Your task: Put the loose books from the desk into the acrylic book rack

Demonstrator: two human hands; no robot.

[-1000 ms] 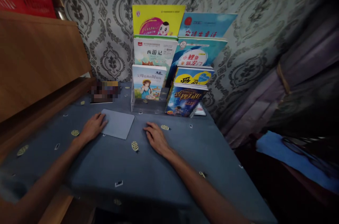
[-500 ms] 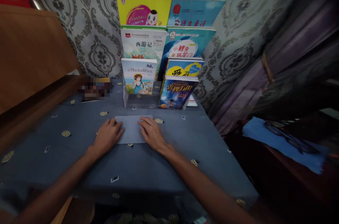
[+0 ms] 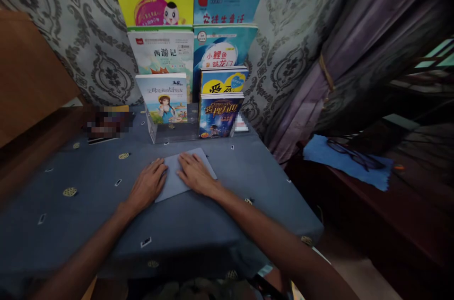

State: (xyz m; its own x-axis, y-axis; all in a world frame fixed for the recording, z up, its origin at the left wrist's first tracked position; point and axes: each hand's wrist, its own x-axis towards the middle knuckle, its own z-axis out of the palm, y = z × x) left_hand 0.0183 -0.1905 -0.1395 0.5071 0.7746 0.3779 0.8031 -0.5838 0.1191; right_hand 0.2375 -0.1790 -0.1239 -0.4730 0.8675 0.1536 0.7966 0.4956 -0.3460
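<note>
A flat blue-grey rectangle, which looks like a cloth [image 3: 173, 186], lies askew on the table, its far edge rising to the right. My left hand [image 3: 149, 182] rests palm down over its left side, fingers extended and slightly bent. On its upper middle lies my right hand [image 3: 196, 173], flat with the fingers spread. Both hands press on the piece from above, and neither is wrapped round it. Part of its left edge is hidden under my left hand.
Behind the hands, a clear stand [image 3: 175, 134] holds several upright children's books [image 3: 166, 101]. The table has a dark blue patterned tablecloth [image 3: 99, 224]. To the left is a wooden panel [image 3: 31, 77]; to the right, glasses [image 3: 354, 153] lie on a blue cloth [image 3: 322, 148].
The blue-grey piece has turned counter-clockwise, so its right end now points up and right. My right hand lies further in from its right edge. The head view has shifted right.
</note>
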